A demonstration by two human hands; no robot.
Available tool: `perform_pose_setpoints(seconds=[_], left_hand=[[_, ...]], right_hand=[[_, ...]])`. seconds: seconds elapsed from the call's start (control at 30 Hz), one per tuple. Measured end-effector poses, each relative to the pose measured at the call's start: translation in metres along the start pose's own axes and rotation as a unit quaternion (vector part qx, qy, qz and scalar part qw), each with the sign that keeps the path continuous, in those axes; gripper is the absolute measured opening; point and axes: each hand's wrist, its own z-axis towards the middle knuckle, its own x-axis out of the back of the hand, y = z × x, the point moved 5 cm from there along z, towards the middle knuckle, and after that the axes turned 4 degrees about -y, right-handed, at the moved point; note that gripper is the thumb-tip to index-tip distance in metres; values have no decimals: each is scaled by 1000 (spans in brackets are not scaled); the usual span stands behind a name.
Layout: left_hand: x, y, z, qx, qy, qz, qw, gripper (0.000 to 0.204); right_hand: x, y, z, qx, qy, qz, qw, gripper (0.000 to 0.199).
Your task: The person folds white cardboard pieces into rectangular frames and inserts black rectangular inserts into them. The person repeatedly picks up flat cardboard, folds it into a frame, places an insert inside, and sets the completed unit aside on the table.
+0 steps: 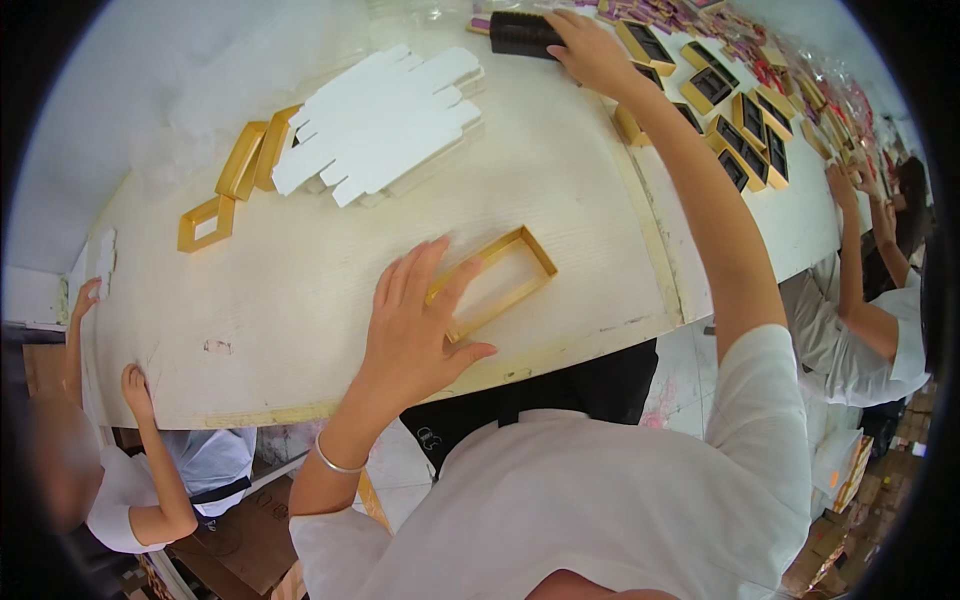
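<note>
My left hand [412,325] lies flat on the pale table [300,300], fingers spread, its fingertips on the near end of an empty gold rectangular box frame [515,262]. My right hand [590,50] reaches far across the table and rests on a stack of black tray inserts [520,33] at the far edge. A silver bangle sits on my left wrist.
A pile of flat white card blanks [380,120] lies at the far middle, with gold frames [245,160] beside it. Several gold boxes with black inserts [745,140] crowd the right side. Other people work at the left [135,390] and right [850,200].
</note>
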Motion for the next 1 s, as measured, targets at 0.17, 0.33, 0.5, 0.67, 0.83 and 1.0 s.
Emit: perform_pose_setpoints(seconds=[0.17,0.33,0.5,0.67,0.83,1.0], left_hand=[[-13,-26,-16,139,-77,-127,979,79],[-15,-26,-8,120,-100,-146,977,80],[-20,-29,-10,116,-83,-169,975,78],[-30,-27,0,197,-134,-283,929,84],[-32,-19,6,150,-125,-269,943,79],[-30,-21,16,131,-149,-302,932,68]], right_hand=[[-45,10,33,-56,-158,-57,984,18],[-24,14,39,-4,-125,-4,992,20],[54,-35,4,-192,-178,547,795,28],[87,-120,-102,-180,-340,654,651,21],[85,-151,-128,-138,-350,476,795,14],[97,-161,-123,-16,-160,440,884,24]])
